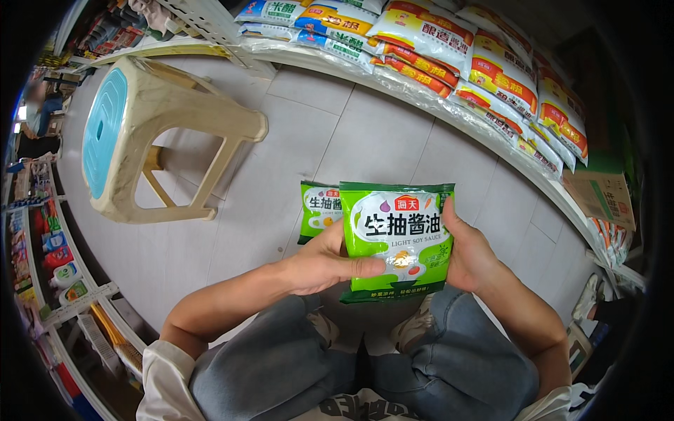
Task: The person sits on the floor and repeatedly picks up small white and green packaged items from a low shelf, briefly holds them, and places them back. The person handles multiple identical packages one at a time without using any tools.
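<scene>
In front of my knees I hold a green and white plastic pouch of light soy sauce (398,263), its printed front facing up. My left hand (331,260) grips its left side, thumb laid flat across the lower front and fingers hidden beneath. At the right edge my right hand (468,252) holds the pouch, with the thumb along its upper corner. A second, similar green pouch (318,218) shows partly behind the first, beyond my left hand. Whether that one lies on the floor or rests against hidden fingers, I cannot tell.
A cream plastic stool (131,142) with a blue top stands on the grey floor (295,142) at the left. Ahead, a low shelf (421,105) bears stacked seasoning pouches (426,31). A cardboard box (600,194) sits right. Stocked shelves (79,310) line the left; a person (39,116) is far off.
</scene>
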Demonstrator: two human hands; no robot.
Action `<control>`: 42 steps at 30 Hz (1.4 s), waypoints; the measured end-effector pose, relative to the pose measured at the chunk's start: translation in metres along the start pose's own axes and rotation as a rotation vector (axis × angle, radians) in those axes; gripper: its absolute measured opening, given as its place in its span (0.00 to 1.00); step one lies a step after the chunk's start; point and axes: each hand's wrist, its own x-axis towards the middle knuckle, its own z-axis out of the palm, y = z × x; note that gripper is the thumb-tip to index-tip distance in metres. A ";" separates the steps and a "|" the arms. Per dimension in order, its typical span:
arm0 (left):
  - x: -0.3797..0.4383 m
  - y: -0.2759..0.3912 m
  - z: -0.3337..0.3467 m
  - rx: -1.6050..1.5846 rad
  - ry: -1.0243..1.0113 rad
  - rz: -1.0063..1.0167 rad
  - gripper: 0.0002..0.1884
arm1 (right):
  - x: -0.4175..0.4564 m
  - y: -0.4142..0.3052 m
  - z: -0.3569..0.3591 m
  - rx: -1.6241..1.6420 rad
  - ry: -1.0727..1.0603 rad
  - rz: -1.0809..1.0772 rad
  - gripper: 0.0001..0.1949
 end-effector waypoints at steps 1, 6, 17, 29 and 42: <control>0.000 -0.002 -0.001 0.054 0.020 0.025 0.36 | 0.001 0.000 -0.001 0.017 0.003 -0.005 0.35; 0.003 -0.008 -0.003 0.108 0.051 0.090 0.38 | -0.003 -0.006 -0.003 0.022 0.005 -0.065 0.34; 0.008 -0.017 -0.007 0.373 0.067 0.144 0.34 | 0.005 0.001 -0.015 0.036 0.126 -0.157 0.20; 0.003 -0.044 -0.030 0.324 0.252 -0.192 0.29 | 0.020 0.013 -0.119 -0.001 0.338 -0.175 0.16; 0.002 -0.060 -0.037 0.359 0.190 -0.308 0.20 | 0.045 0.026 -0.149 -0.185 0.307 0.005 0.19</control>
